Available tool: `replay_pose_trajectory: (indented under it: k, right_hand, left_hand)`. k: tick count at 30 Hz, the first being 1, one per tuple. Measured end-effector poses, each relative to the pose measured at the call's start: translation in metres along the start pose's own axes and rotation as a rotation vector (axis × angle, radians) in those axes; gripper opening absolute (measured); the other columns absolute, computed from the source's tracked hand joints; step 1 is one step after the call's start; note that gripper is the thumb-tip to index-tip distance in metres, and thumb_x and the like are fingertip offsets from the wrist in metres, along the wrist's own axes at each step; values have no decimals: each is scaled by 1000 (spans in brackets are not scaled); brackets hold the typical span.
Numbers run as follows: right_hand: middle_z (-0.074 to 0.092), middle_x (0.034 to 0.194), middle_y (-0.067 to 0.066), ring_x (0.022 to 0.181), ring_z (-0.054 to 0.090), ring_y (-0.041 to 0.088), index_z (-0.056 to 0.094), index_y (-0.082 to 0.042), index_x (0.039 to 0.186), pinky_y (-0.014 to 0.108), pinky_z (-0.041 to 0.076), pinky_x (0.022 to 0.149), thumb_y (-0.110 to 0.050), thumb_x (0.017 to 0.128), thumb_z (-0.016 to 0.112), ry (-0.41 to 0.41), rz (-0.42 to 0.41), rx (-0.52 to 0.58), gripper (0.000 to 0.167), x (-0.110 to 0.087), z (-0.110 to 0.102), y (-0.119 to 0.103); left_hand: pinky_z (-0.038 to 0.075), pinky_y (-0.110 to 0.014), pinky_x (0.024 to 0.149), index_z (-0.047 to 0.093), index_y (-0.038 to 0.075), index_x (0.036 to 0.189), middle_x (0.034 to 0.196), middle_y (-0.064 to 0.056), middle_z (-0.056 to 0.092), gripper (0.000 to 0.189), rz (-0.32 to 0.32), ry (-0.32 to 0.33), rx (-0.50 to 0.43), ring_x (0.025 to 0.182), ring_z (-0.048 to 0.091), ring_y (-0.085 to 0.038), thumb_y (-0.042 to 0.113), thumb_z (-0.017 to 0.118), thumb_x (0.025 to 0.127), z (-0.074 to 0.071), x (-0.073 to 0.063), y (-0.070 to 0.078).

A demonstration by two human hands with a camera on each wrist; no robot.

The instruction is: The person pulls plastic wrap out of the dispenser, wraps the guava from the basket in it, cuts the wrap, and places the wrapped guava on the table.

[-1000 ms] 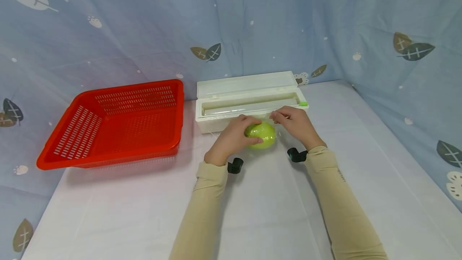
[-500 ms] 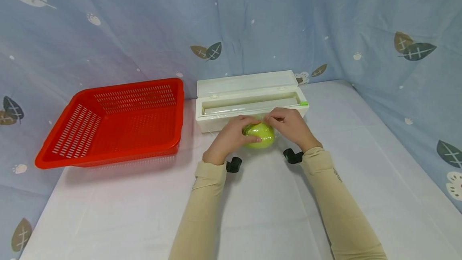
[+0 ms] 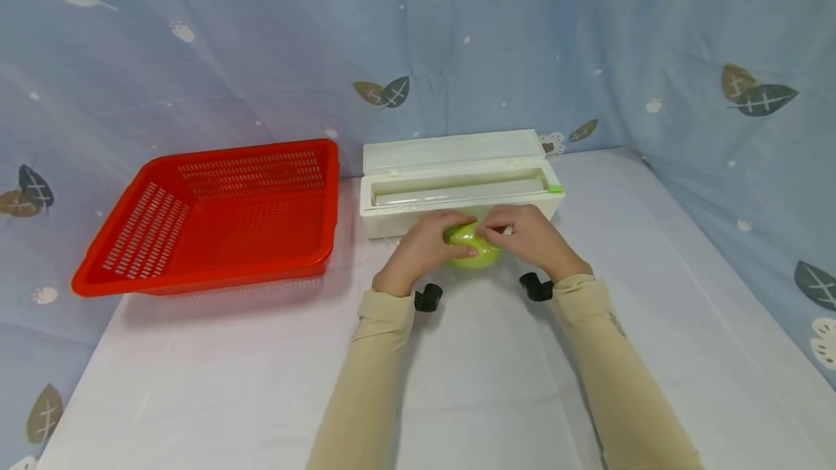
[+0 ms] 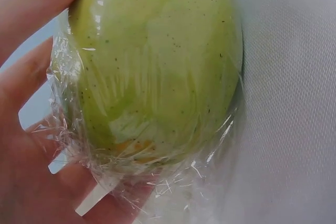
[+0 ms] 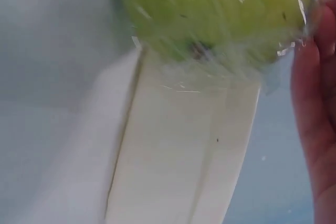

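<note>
A speckled yellow-green fruit (image 3: 473, 256) sits in front of the white box, wrapped in clear cling film (image 4: 189, 187). My left hand (image 3: 418, 249) holds it from the left, fingers over the far side and thumb across the near side. At its upper right, my right hand (image 3: 530, 238) pinches the film with thumb and forefinger. In the left wrist view, the film bunches in loose creases at one end of the fruit. The right wrist view shows a dark spot on the fruit beneath the film, with fingers (image 5: 307, 87) at the film's edge.
Behind the hands stands a white cling film box (image 3: 392, 225) with its lid raised, a white roll (image 3: 457, 193) inside and a green slider (image 3: 555, 189) on its front edge. A red slotted basket (image 3: 196, 285) is at the left. A patterned blue cloth (image 3: 490, 56) hangs behind the table.
My right hand has moved left from beside the fruit onto its upper right side, bringing the film in. My left hand keeps its hold. The view has shifted slightly.
</note>
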State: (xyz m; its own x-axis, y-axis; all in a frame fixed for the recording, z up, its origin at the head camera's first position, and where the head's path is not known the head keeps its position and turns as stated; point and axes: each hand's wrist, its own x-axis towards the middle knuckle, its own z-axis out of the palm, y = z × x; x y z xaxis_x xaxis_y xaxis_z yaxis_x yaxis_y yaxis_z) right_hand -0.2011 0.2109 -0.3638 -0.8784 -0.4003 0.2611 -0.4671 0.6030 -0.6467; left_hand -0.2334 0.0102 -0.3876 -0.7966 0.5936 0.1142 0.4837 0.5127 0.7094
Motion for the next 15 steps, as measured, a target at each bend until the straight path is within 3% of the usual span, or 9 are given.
replay_pose_trajectory:
  k: [9, 15]
  right_hand:
    - [58, 83, -8, 74, 51, 5, 71, -14, 80, 22, 45, 62, -18, 78, 69, 117, -354, -344, 5, -15, 12, -5]
    - [57, 81, -7, 72, 50, 5, 70, -14, 78, 22, 44, 61, -20, 76, 70, 154, -403, -375, 6, -19, 18, -5]
  left_hand:
    - [30, -27, 97, 54, 27, 123, 124, 12, 49, 57, -24, -2, 12, 119, 38, -9, 46, 69, 72, 2, -1, -1]
    - [30, -27, 97, 52, 25, 126, 127, 9, 47, 62, 11, -19, 9, 119, 37, -9, 48, 69, 71, 0, -2, 0]
